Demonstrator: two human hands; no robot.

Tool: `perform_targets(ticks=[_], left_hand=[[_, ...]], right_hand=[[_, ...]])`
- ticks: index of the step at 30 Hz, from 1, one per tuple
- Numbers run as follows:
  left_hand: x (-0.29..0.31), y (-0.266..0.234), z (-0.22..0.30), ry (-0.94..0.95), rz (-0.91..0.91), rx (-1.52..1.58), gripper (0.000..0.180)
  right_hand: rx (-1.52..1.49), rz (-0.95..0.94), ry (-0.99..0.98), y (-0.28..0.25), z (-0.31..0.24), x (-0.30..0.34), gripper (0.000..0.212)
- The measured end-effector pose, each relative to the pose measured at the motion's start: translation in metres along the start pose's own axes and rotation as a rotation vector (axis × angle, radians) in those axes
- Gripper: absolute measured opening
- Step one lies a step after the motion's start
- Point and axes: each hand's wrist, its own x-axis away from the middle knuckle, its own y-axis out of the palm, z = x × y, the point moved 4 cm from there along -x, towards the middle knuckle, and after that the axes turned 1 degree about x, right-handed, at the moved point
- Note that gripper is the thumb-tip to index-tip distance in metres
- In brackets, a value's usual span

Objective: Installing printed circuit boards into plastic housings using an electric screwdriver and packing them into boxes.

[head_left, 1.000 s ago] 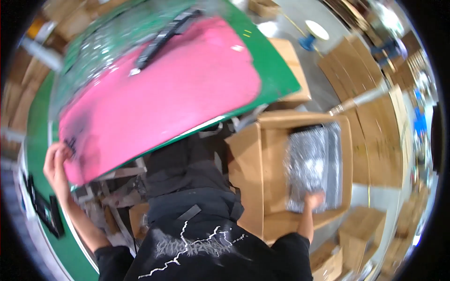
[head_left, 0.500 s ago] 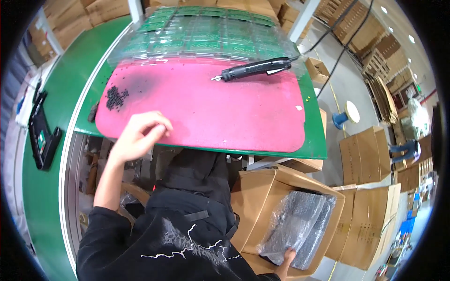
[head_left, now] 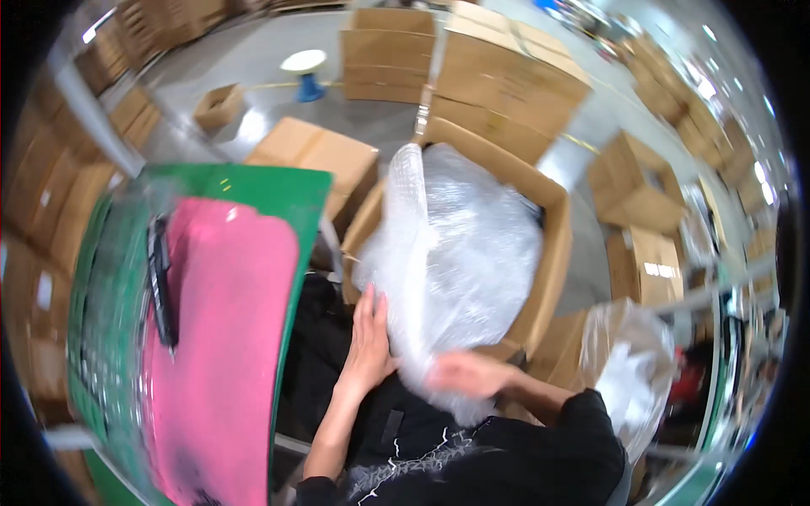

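A sheet of bubble wrap (head_left: 405, 244) stands up along the left side of an open cardboard box (head_left: 544, 291), its near end bunched against my shirt. My left hand (head_left: 367, 347) rests against the wrap's left face, fingers stretched out. On the near end of the same sheet is my right hand (head_left: 468, 374), smeared by motion, so its grip is unclear. Inside the box lies more clear plastic wrapping (head_left: 472, 253), and what is under it is hidden.
At left, a green table (head_left: 295, 190) carries a pink mat (head_left: 228, 337), a black electric screwdriver (head_left: 159, 282) and clear plastic trays (head_left: 105, 320). Cardboard boxes (head_left: 506, 76) stand beyond. A clear bag (head_left: 629, 379) of white material is at right. A stool (head_left: 305, 72) stands farther off.
My view has swung right, from the table to the box. The bubble wrap has come up out of the box beside me. My left hand has moved from above the mat onto it.
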Motion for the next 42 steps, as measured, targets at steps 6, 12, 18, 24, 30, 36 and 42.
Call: perform_targets(ticks=[6, 12, 18, 24, 30, 36, 42], left_hand=[[-0.025, 0.097, -0.079, 0.833, 0.079, 0.007, 0.045], [0.02, 0.128, -0.072, -0.059, -0.292, 0.549, 0.043], [0.028, 0.153, -0.041, -0.686, -0.384, 1.202, 0.05], [0.001, 0.131, -0.019, -0.483, -0.433, 0.874, 0.037], [0.011, 0.149, -0.026, -0.411, -0.63, 0.506, 0.026], [0.014, 0.148, -0.024, -0.332, -0.714, 0.348, 0.029], [0.027, 0.131, -0.048, -0.391, -0.644, 0.363, 0.03]], right_hand=[[-0.001, -0.158, -0.152, 0.075, -0.059, -0.019, 0.025], [0.817, 0.685, 0.03, -0.045, -0.025, 0.044, 0.08], [0.2, 0.807, 0.197, -0.057, 0.08, 0.071, 0.083], [0.217, 2.093, 0.204, -0.147, 0.03, 0.307, 0.059], [1.47, 2.635, 1.454, -0.073, -0.012, 0.513, 0.085], [0.043, 0.857, 1.713, 0.001, 0.207, 0.547, 0.033], [0.761, 0.929, 1.705, -0.121, 0.174, 0.388, 0.021]])
